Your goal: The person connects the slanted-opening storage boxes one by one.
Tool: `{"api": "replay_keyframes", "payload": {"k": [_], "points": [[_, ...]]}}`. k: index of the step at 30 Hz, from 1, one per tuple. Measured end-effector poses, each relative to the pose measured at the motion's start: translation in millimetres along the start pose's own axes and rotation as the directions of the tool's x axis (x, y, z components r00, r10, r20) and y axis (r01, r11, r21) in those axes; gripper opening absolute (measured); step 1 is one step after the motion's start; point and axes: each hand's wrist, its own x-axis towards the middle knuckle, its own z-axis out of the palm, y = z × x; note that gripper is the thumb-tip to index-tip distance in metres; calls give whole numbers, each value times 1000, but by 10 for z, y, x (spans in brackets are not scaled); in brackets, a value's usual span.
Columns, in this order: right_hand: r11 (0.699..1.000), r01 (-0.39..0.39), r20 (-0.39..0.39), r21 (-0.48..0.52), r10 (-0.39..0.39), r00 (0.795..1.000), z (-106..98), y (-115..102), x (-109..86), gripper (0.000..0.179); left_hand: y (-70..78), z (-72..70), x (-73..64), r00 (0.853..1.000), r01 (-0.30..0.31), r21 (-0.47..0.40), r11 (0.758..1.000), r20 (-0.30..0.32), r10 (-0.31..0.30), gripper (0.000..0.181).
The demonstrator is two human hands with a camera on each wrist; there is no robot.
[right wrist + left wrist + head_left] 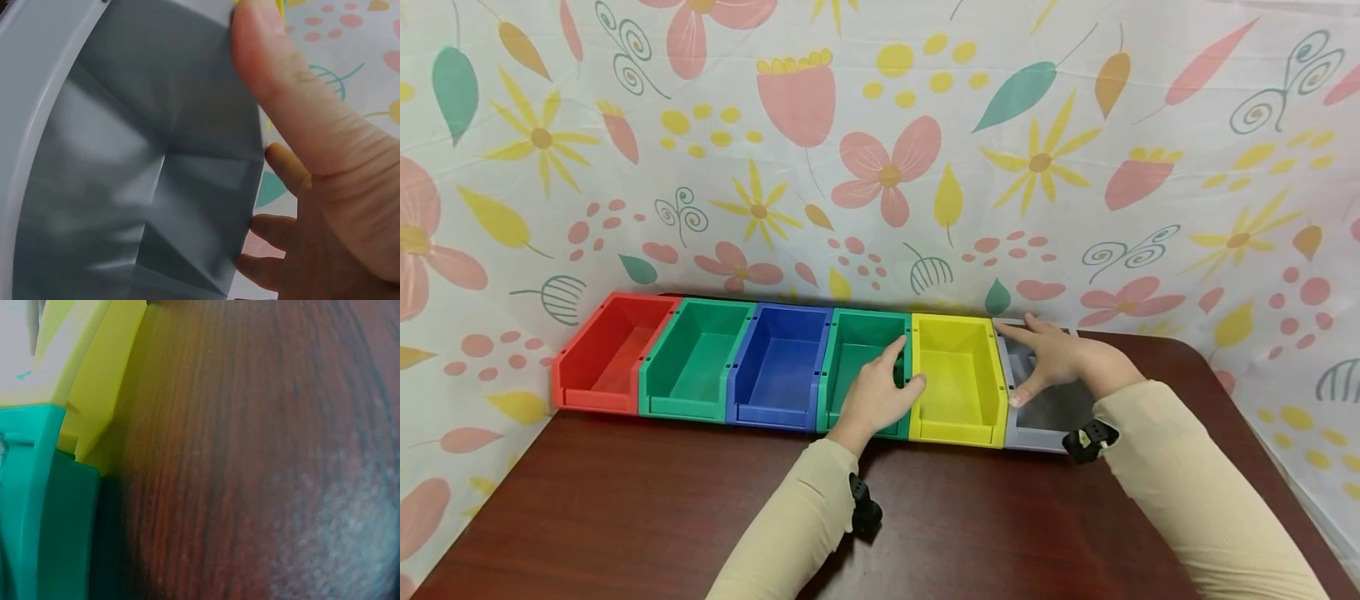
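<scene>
My left hand (pixel 877 397) reaches over the right-hand green bin (pixel 853 340), its fingers extended toward the wall it shares with the yellow bin (pixel 953 382). Contact there cannot be made out. Over the grey bin (pixel 1054 410) spreads my right hand (pixel 1063 360), thumb and index finger near the edge that borders the yellow bin. In the right wrist view its thumb (pixel 275 69) lies along the grey bin's rim, with other fingertips at the rim too. The left wrist view shows the green and yellow bins' front corners but no hand.
Further left in the same row stand a blue bin (pixel 781 358), another green bin (pixel 700 354) and a red bin (pixel 617 350). The row sits along the back of a dark brown wooden table (pixel 647 500). Behind it hangs a flower-patterned cloth (pixel 880 250).
</scene>
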Motion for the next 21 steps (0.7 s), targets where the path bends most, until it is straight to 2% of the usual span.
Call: {"api": "replay_keyframes", "payload": {"k": [11,21], "points": [[1000,-12,12,1,12,1000,22,6,22,135,-1,14,-6,1000,-7,9,1000,-6,7,70],[1000,-23,65,-17,24,998,-28,-37,48,135,-9,18,-40,999,-29,24,999,-14,29,69]]}}
